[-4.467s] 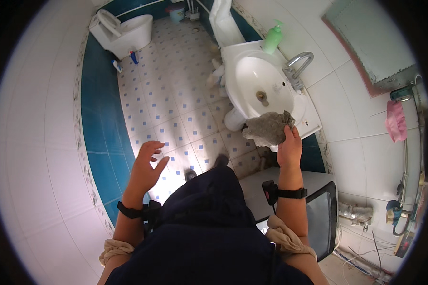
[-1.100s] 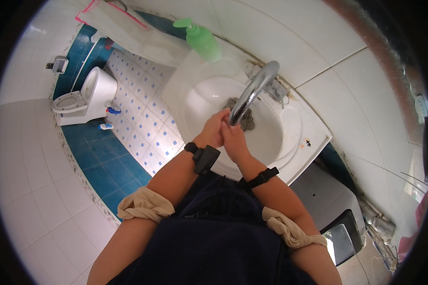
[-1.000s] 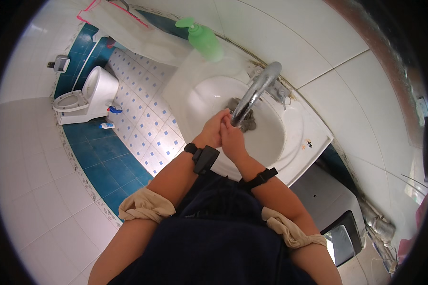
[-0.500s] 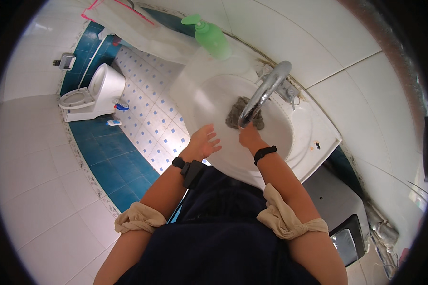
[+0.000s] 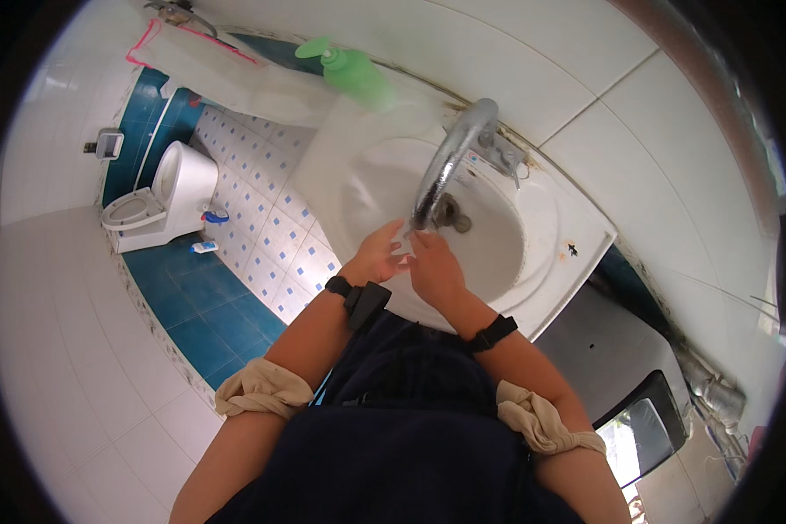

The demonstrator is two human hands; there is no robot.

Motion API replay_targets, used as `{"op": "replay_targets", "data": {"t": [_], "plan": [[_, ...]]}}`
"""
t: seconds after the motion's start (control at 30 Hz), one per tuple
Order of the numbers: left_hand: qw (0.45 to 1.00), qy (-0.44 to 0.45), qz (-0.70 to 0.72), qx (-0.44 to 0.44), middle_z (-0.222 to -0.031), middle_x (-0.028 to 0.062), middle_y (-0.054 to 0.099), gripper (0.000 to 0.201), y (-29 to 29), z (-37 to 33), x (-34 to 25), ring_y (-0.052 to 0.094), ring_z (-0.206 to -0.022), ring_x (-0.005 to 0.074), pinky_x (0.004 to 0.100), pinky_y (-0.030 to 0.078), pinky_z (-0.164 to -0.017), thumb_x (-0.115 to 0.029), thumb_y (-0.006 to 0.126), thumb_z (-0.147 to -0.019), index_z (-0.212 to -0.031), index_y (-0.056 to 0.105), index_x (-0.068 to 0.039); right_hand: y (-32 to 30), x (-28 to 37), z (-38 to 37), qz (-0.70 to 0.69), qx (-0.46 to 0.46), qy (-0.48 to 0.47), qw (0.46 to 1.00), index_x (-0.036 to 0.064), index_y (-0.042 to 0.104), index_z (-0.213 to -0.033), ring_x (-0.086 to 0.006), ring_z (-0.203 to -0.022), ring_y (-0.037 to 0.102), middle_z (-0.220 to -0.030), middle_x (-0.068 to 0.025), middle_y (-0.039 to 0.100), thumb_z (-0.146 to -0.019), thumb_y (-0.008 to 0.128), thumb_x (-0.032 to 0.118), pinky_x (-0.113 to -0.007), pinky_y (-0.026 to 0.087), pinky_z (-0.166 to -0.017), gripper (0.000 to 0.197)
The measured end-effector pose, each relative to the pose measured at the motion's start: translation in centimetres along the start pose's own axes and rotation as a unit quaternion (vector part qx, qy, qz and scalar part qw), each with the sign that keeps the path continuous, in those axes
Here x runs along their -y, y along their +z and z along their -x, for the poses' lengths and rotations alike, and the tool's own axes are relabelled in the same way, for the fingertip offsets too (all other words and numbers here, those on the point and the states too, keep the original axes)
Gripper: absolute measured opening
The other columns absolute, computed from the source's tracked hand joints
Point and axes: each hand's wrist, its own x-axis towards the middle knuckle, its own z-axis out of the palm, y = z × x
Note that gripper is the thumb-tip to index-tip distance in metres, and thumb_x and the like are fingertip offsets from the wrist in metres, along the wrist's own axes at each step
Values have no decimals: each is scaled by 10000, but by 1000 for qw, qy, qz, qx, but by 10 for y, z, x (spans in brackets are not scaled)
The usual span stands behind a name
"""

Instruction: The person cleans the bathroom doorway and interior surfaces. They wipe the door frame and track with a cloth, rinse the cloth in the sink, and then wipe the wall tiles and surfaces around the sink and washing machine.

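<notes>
Below the mouth of the chrome tap (image 5: 452, 162), my hands are close together over the near side of the white washbasin (image 5: 496, 262). The fingers of my left hand (image 5: 377, 254) are curved and apart, with nothing seen in them. My right hand (image 5: 437, 269) shows its back, fingers stretched toward the tap mouth, and I see nothing held. Behind the tap, on the basin floor, a small grey-brown patch (image 5: 447, 210) lies beside a round drain piece (image 5: 462, 224). Whether the patch is cloth or dirt I cannot tell; the tap partly covers it.
A green pump bottle (image 5: 355, 77) stands on the far left of the basin top. A pale sheet with pink edging (image 5: 227, 70) hangs beyond. A toilet (image 5: 170, 188) with bottles beside it is at the left. A grey appliance (image 5: 607, 354) stands under the basin's right side.
My right hand has drawn back from the basin floor and moved left toward my left hand. Much less of the grey-brown mass shows in the basin. The view has shifted slightly.
</notes>
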Motion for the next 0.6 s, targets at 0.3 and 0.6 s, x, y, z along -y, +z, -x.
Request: {"op": "replay_targets", "data": {"t": [0.3,0.6], "plan": [[960,61,-30,273,-1058,121,598,311,16,12,-7,587,-957,207,337,496,-817,-262,442,-942,-1087,557,-11,-26,18,6,-117,-92,-74,986,21,579,-1056,-332,-1064,503,-1170,-156,545,-776,586,37,-392,420,-916,280],[993,19,1,116,-972,38,596,215,43,52,-1,570,-876,192,433,486,-812,-190,446,-912,-1060,560,-83,-25,-3,-11,-369,-130,233,890,47,504,-1200,-326,-1090,504,-1135,-158,554,-842,616,197,-376,396,-925,404]]}}
